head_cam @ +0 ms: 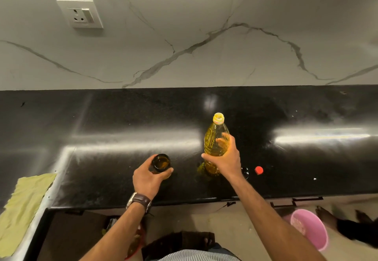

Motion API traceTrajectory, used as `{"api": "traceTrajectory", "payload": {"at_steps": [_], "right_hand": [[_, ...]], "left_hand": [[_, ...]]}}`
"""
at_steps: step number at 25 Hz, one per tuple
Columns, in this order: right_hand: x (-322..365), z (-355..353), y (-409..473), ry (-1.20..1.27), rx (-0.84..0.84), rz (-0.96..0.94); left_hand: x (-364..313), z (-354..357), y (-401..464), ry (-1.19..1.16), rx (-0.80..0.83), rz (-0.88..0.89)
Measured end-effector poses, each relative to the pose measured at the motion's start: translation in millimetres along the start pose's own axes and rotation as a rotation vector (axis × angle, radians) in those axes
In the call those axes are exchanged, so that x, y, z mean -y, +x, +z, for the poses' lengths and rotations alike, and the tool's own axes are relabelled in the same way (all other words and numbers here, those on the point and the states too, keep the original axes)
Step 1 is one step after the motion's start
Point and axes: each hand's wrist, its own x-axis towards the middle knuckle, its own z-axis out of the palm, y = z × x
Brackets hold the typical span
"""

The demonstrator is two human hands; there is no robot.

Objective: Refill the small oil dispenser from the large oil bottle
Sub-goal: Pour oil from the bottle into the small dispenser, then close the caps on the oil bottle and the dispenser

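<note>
The large oil bottle (213,142) is clear plastic full of yellow oil, with its yellow neck uncapped. It stands upright on the black counter (122,121), and my right hand (225,158) grips its body. To its left sits the small oil dispenser (161,162), a dark glass jar with an open mouth and amber oil inside. My left hand (148,178) is wrapped around the jar's near side. A red cap (259,170) lies on the counter right of the bottle, and a small dark round lid (244,171) lies between them.
A yellow-green cloth (22,205) lies on the counter's left wing. A wall socket (81,14) sits on the marble backsplash. Below the counter edge, a pink bucket (311,230) stands on the floor at right, beside another person's feet (327,213).
</note>
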Motion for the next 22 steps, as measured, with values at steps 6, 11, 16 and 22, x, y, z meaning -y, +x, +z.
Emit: {"api": "traceTrajectory", "payload": {"at_steps": [6, 11, 16, 22], "right_hand": [[-17, -4, 0, 0.097, 0.083, 0.004], [-31, -9, -2, 0.1, 0.125, 0.011], [-46, -19, -5, 0.079, 0.151, -0.015], [-49, -43, -12, -0.052, 0.196, -0.058]], "left_hand": [[2, 2, 0, -0.009, -0.002, -0.014], [-1, 4, -1, -0.011, -0.005, -0.031], [-1, 7, -3, -0.017, -0.014, -0.05], [6, 13, -6, 0.016, -0.062, -0.042]]}}
